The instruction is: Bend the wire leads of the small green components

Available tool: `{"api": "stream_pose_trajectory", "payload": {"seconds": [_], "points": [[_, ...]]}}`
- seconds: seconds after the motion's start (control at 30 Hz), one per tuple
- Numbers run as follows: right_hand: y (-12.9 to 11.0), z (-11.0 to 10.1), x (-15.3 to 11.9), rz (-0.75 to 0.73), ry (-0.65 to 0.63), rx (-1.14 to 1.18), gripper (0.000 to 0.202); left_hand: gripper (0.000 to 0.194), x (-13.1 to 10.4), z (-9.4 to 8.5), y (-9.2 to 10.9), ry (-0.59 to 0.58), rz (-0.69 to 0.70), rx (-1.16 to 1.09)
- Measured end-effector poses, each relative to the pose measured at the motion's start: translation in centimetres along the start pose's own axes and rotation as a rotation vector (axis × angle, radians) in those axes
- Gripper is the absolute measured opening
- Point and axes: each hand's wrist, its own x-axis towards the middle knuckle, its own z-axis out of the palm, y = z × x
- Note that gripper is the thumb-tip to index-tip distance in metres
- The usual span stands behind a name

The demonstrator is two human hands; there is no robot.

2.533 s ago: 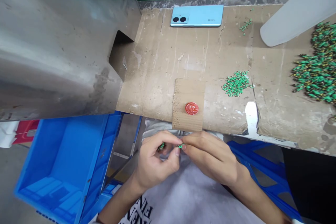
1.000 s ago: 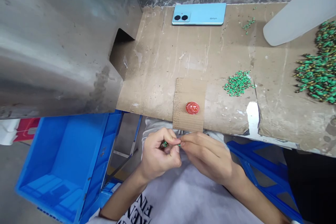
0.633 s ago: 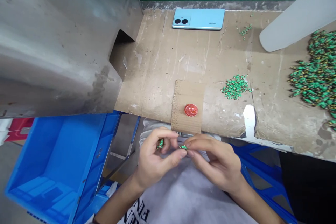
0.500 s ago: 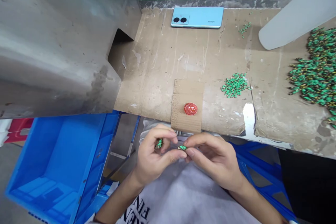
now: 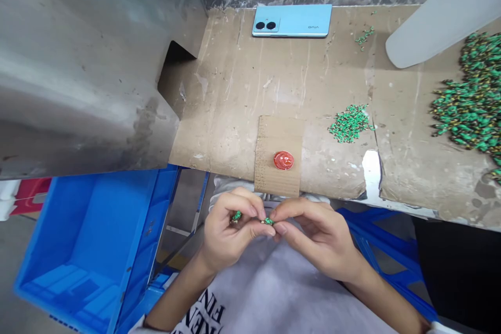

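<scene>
A small green piece with gold-brown ends sits between the fingertips of both hands, just off the table's front edge. My left hand pinches its left end with thumb and forefinger. More green pieces are tucked in that hand's curled fingers. My right hand pinches the right end with thumb and forefinger. In front of the hands lies a corrugated cardboard piece, bearing a small round dish of glossy red-orange paste.
A heap of tiny green parts lies right of the cardboard. A larger pile of green-and-brown pieces is far right, beside a white cylinder. A light-blue phone rests at the back. Left are a metal housing and blue crate.
My left forefinger has come down toward the thumb, closing on the green piece. Both hands stay nearly in place, and the view has shifted slightly.
</scene>
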Motion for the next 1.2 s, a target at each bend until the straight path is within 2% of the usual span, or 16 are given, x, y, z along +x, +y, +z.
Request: {"api": "stream_pose_trajectory", "payload": {"seconds": [0.3,0.57,0.73,0.8,0.87,0.93,1.0,1.07,1.1,1.2], "points": [[0.0,-0.2,0.0,-0.061,-0.045,-0.017,0.018,0.034,0.0,0.4,-0.3,0.009,0.057,-0.034],[0.1,-0.1,0.4,-0.127,-0.033,-0.057,0.021,0.041,-0.2,1.0,-0.6,0.069,0.018,-0.082],[-0.1,0.1,0.3,-0.139,0.012,-0.022,0.013,0.034,-0.3,1.2,-0.5,0.085,-0.135,-0.221],[0.0,-0.1,0.2,-0.136,0.047,0.003,0.011,0.044,-0.4,1.3,-0.7,0.124,-0.240,-0.260],[0.2,-1.1,0.2,-0.142,0.173,0.008,0.011,0.045,-0.4,1.2,-0.8,0.216,-0.379,-0.301],[0.4,-3.3,0.7,-0.151,0.434,-0.038,0.011,0.031,0.0,0.9,-0.5,0.313,-0.541,-0.396],[0.6,-6.7,1.6,-0.163,0.766,-0.129,0.005,0.022,0.7,0.5,0.0,0.370,-0.686,-0.522],[0.7,-10.7,2.7,-0.178,1.019,-0.168,0.013,0.026,1.4,0.1,0.6,0.414,-0.779,-0.591],[0.8,-12.6,3.0,-0.187,1.100,-0.175,0.019,0.029,1.8,-0.1,0.9,0.438,-0.802,-0.588],[0.8,-16.4,3.3,-0.198,1.179,-0.204,0.033,0.035,2.5,-0.4,1.1,0.478,-0.814,-0.529]]}}
